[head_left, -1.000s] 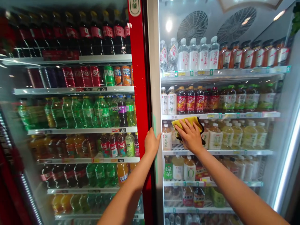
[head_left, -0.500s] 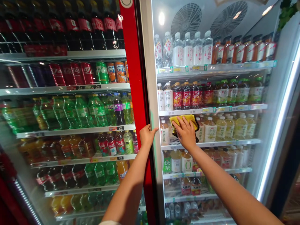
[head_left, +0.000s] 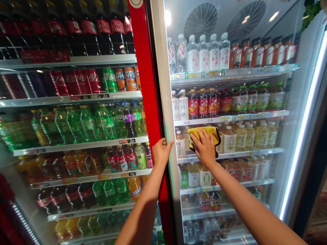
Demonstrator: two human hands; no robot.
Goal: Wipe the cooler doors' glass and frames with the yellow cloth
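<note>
Our right hand [head_left: 204,149] lies flat over a yellow cloth [head_left: 216,136] with a black edge, its fingers extended and slightly apart, pressing the cloth against the glass of the cooler on the right. The cloth covers part of our view of the third row of drinks, just beside pale bottles [head_left: 240,136] with white caps.

Our left hand [head_left: 160,152] sits at the edge of a white door frame [head_left: 163,85], next to a red frame [head_left: 144,68]. Its fingers curl inward and the thumb stretches across the white; we cannot tell whether they clamp the edge.

Above the cloth we see red-labelled bottles [head_left: 203,103] and, higher, clear bottles [head_left: 203,54]. Left of our hands, green bottles [head_left: 88,124] stand behind glass.
</note>
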